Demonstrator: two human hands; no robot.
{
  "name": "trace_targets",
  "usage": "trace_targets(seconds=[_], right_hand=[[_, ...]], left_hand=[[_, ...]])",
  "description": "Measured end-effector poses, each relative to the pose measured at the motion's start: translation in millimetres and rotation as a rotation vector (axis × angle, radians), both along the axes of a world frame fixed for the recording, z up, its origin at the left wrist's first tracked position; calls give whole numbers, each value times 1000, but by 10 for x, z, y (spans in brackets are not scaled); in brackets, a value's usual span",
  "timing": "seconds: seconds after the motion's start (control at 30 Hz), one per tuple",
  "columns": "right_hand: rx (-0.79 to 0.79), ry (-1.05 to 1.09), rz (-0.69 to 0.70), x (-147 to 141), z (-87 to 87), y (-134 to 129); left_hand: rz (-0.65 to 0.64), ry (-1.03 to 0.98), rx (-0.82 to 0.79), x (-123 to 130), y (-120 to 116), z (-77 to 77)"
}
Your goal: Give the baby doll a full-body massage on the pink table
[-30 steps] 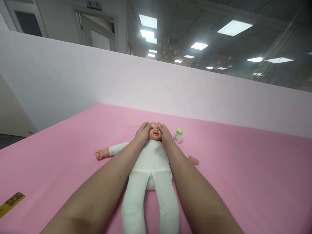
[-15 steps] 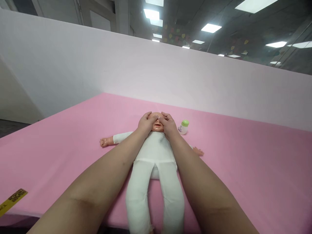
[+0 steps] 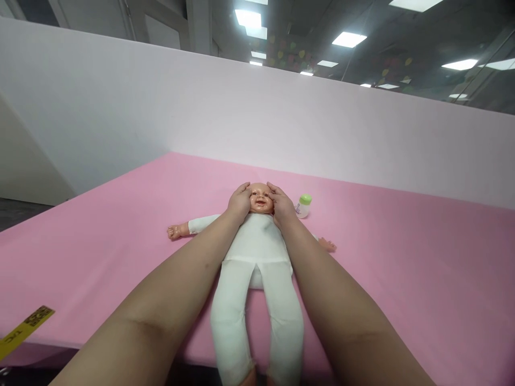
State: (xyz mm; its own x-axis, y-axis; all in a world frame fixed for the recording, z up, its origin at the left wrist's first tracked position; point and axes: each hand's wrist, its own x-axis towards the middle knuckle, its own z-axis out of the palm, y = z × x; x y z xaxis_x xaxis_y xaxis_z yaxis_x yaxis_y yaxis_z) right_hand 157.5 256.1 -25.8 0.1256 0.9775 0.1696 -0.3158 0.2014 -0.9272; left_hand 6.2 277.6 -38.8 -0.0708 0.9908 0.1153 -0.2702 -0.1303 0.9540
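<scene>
A baby doll (image 3: 257,241) in a white cloth body lies on its back, its legs toward me and its arms spread out sideways. My left hand (image 3: 240,202) cups the left side of its head, fingers curved round toward the top. On the other side my right hand (image 3: 282,205) holds the head the same way, with the thumb by the cheek. Between both hands the doll's face (image 3: 261,199) shows, eyes and mouth uncovered. Just right of my right hand stands a small clear bottle with a green cap (image 3: 304,206).
The doll rests on a pink-covered table (image 3: 382,257). A white partition (image 3: 257,118) rises along the far side. At the lower left, a yellow strip with a printed code (image 3: 28,329) lies near the table's front edge.
My thumbs have moved outward from the middle of the doll's face to its sides, so its eyes now show. Both hands stay at the head. The view has shifted slightly.
</scene>
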Motion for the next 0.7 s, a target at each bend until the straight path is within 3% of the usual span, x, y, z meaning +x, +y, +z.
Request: trace_targets(seconds=[0.17, 0.37, 0.7], right_hand=[[16, -27, 4, -30, 28, -51], [74, -161, -101, -112, 70, -117], [58, -105, -151, -125, -32, 54]], left_hand=[[-5, -7, 30, -10, -25, 9], [-37, 8, 87, -28, -119, 48], [-5, -59, -8, -13, -74, 87]])
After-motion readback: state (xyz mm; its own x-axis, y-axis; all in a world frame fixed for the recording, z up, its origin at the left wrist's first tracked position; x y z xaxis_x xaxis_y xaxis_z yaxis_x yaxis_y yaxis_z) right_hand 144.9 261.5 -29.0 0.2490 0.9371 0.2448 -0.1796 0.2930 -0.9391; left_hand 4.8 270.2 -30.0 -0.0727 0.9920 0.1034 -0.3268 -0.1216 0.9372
